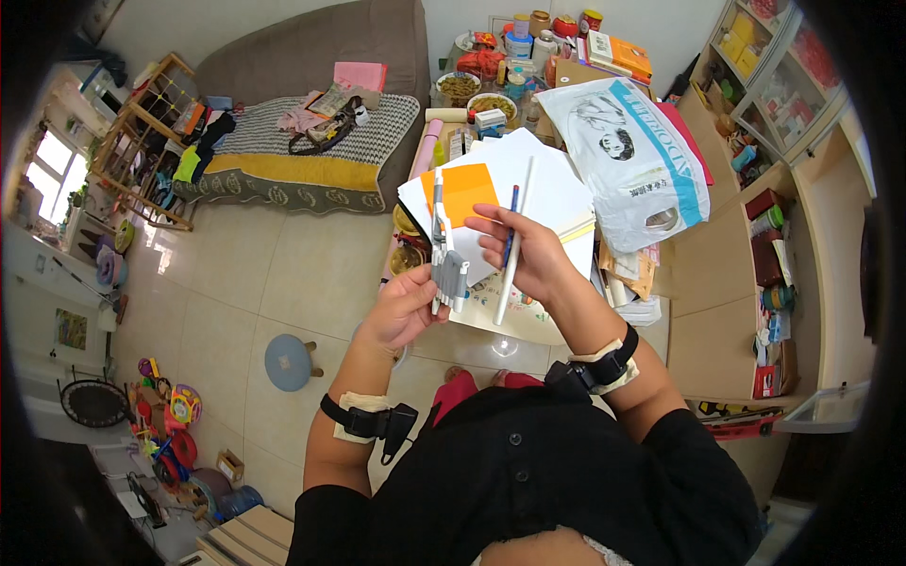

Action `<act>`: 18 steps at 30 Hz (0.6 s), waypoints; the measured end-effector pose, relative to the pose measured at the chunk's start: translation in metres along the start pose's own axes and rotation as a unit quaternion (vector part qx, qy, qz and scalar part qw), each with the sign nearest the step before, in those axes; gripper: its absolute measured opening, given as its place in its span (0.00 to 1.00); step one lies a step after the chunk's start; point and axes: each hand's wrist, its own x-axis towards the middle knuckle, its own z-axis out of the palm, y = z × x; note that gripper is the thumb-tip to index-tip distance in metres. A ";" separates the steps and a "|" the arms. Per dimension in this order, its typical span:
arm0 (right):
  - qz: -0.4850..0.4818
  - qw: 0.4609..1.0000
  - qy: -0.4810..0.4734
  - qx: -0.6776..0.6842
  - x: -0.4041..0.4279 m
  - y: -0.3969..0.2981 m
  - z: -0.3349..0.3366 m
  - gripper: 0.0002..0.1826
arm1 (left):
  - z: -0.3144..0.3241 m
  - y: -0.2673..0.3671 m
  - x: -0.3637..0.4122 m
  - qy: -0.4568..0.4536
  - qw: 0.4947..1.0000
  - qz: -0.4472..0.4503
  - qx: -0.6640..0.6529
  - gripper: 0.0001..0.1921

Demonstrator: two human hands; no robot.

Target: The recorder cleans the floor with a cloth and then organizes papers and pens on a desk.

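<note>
My left hand (409, 305) grips a grey and white plastic object (447, 265) with a long narrow upper part, perhaps a folded stand; its exact kind is unclear. My right hand (527, 247) has its palm turned up and fingers partly curled, with a white rod (515, 247) and a blue pen (510, 226) with a red end lying across it. Beneath and beyond both hands are white paper sheets (545, 177) on the table, with an orange paper square (471, 192) on top. A sheet with coloured drawings (545, 322) hangs over the near table edge.
A printed white plastic bag (623, 163) lies at the table's right. Food bowls (492, 106), jars (519, 46) and books (619, 56) crowd its far part. A blue round stool (288, 362) stands on the floor left; shelves (771, 283) line the right.
</note>
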 end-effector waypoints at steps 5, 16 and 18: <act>0.063 0.991 -0.100 0.058 -0.002 0.007 0.008 0.21 | 0.018 -0.005 0.008 0.102 0.990 0.025 0.092 0.13; 0.090 0.979 -0.172 0.056 0.011 0.026 0.010 0.22 | 0.018 -0.029 -0.001 0.107 0.991 -0.008 0.076 0.14; 0.078 0.980 -0.177 0.042 0.017 0.032 0.015 0.22 | 0.017 -0.026 -0.004 0.126 0.990 0.002 0.071 0.15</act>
